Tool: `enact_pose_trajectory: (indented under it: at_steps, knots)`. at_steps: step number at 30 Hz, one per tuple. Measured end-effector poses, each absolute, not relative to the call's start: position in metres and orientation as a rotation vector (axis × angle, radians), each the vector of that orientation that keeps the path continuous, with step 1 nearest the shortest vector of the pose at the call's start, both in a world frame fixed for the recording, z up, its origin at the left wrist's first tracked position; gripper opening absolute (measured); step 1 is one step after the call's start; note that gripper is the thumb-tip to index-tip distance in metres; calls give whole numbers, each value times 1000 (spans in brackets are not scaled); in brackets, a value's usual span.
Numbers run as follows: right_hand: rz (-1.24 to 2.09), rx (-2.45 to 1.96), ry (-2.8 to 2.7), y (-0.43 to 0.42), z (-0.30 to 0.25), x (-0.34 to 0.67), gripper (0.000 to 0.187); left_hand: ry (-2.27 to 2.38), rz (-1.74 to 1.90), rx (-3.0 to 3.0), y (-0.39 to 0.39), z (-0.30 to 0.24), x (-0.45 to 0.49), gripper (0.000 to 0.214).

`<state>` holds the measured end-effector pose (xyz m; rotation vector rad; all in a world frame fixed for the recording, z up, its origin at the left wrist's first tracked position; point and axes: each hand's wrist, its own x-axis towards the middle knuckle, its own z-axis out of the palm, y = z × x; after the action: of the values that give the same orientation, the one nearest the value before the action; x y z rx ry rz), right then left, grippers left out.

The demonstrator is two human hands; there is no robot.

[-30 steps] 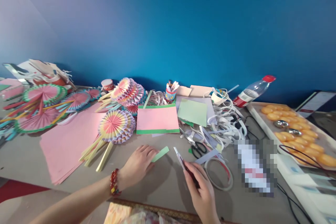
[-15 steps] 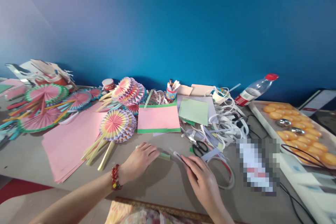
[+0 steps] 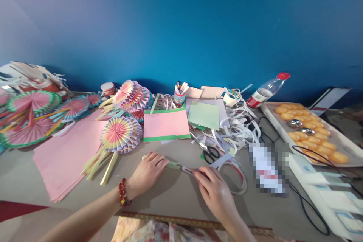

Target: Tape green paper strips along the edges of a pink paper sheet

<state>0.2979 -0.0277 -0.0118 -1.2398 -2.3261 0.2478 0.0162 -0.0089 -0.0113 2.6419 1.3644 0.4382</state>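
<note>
Item, lower centre: our left hand [image 3: 147,172] now pins the pale green paper strip [image 3: 173,165] flat on the surface [image 3: 176,196]; our right hand [image 3: 217,193], lowered since, grips a thin white blade-like tool [image 3: 187,170] against the strip's end.

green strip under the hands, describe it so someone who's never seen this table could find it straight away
Start at the grey table below the blue wall and find the two hands near its front edge. The green strip lies flat between them, the left hand pressing one end, the right hand bringing a small tool to the other. Unlike the green-edged pink sheet behind, it is one narrow plain band.
</note>
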Motion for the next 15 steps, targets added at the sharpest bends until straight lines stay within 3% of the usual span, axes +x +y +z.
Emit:
enact_pose_trajectory:
  at_steps: [9, 15]
  knots:
    - [227, -1233, -2389, -30, -13, 295, 46, 1438, 365, 2701, -14, -10, 19, 30]
    - [241, -1223, -2386, -29, -9, 295, 43, 951, 296, 2855, -22, -3, 19, 47]
